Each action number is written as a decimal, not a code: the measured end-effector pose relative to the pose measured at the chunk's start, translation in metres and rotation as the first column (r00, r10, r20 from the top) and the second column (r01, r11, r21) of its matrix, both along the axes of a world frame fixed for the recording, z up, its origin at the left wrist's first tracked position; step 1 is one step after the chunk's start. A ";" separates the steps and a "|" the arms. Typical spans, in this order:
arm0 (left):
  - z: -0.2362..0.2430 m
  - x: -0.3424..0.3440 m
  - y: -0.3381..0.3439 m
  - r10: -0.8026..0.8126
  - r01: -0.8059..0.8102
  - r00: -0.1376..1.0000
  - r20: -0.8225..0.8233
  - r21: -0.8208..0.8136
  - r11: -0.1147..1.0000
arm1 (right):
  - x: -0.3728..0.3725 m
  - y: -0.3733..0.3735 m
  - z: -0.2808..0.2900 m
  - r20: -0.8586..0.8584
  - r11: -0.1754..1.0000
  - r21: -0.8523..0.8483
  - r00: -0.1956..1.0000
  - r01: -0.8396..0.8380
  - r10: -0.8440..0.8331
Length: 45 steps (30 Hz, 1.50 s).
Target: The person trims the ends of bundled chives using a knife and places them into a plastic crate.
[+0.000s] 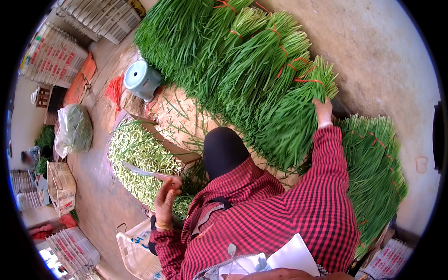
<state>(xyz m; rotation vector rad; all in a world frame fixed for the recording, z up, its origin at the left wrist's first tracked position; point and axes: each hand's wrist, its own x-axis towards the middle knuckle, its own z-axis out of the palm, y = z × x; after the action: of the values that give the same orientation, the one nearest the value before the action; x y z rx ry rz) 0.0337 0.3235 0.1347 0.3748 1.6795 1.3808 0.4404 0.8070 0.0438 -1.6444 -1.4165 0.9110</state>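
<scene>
My left hand (165, 201) is raised with its fingers bent at the handle of a knife, whose curved blade (140, 171) points left over a heap of short, pale green and white cut stem pieces (140, 148). Reaching out to the right, my right hand (323, 112) grips the side of a bundle of long green chives (291, 123) just below its red tie. Part of that hand is hidden by the leaves. More red-tied chive bundles (224, 51) lie in a row beyond it, pale ends up and to the right.
A light blue stool (139, 77) stands at the far left of the row. More chives (373, 163) lie by my right arm. A cream plastic crate (135, 245) is near my left elbow. Stacked crates (56, 56) and a filled clear bag (74, 128) line the left side.
</scene>
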 end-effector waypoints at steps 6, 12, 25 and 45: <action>0.031 -0.035 0.011 0.210 -0.197 0.967 -0.142 0.099 0.975 | -0.070 -0.087 0.061 -0.162 0.876 0.054 0.861 -0.480 0.482; 0.044 -0.060 0.013 -0.097 -0.033 0.982 0.162 0.654 0.756 | -0.229 -0.195 0.171 -0.361 0.266 0.174 0.190 -0.948 0.913; 0.164 -0.053 -0.285 0.753 -0.452 0.560 -0.345 0.635 0.627 | -0.422 -0.374 0.065 0.572 -0.186 -0.194 -0.266 -0.963 0.776; -0.029 -0.116 -0.048 -0.383 -0.514 0.469 -0.796 -0.599 0.615 | -0.375 -0.334 0.022 0.202 0.128 -0.141 0.098 -0.982 0.974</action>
<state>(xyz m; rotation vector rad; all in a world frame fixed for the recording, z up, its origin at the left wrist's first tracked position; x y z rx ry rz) -0.0822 0.2751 0.1057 0.5306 3.0403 0.1777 0.0656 0.4731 0.0656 -0.4731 -2.8150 1.3617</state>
